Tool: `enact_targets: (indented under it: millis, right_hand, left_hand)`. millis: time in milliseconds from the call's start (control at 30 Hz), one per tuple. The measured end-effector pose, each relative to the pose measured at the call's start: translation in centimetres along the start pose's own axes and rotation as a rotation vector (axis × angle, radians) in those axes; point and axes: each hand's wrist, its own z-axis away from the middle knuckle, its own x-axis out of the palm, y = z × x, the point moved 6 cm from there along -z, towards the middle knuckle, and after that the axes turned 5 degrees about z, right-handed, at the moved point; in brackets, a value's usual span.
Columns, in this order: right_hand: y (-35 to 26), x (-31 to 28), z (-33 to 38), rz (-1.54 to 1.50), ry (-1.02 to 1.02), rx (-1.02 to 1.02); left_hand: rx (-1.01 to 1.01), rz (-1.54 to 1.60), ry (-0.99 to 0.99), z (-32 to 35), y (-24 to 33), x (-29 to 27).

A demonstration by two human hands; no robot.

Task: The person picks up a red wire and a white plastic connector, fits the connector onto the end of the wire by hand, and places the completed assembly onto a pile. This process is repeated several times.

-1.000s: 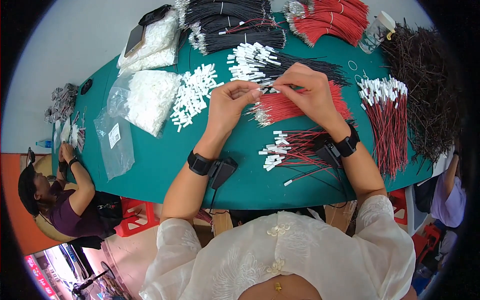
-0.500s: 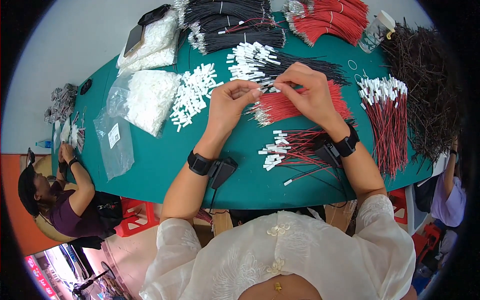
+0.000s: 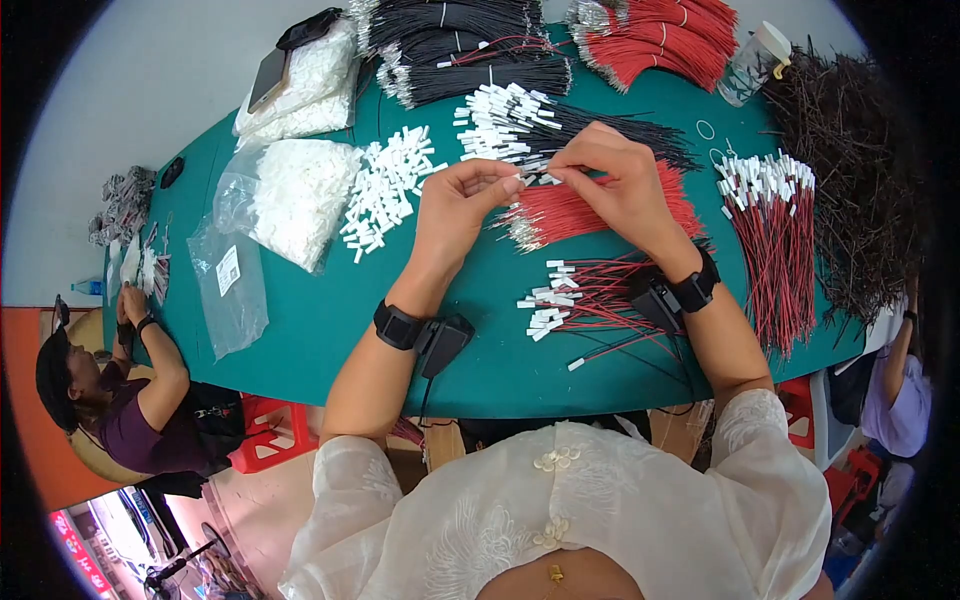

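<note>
My left hand (image 3: 465,208) pinches a small white plug connector at its fingertips, mostly covered by the fingers. Close beside it, my right hand (image 3: 622,185) is closed in a pinch on a thin wire, whose colour I cannot make out. Both sets of fingertips almost meet above a bundle of red wires (image 3: 575,212) with bare metal terminals. Just behind lies a pile of black wires (image 3: 625,133) ending in white connectors (image 3: 505,112). Under my right forearm, red-and-black wire pairs (image 3: 610,290) with white connectors lie on the green table (image 3: 480,365).
Loose white connectors (image 3: 390,185) lie left of my hands, beside a bag of connectors (image 3: 300,200). More red-and-black leads (image 3: 770,260) are piled right, near a dark wire heap (image 3: 850,180). Black bundles (image 3: 470,45), red bundles (image 3: 655,45) and a jar (image 3: 757,62) stand behind. Co-workers (image 3: 130,400) sit either side.
My fingertips have shifted only very slightly, still pinched together in the same place. At the far right, a co-worker's arm has moved a little.
</note>
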Motion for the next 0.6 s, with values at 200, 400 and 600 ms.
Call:
enact_targets:
  millis: [200, 400, 600]
  right_hand:
    - [-0.16, 0.03, -0.01, 0.003, -0.006, -0.044]
    - [-0.32, 0.31, 0.01, 0.004, -0.011, -0.077]
    - [-0.46, 0.58, 0.02, 0.003, -0.030, -0.084]
  left_hand:
    - [-0.004, 0.007, -0.006, -0.01, -0.08, 0.04]
    - [-0.006, -0.006, -0.018, 0.02, -0.17, 0.10]
    - [-0.016, 0.019, -0.034, 0.03, -0.27, 0.33]
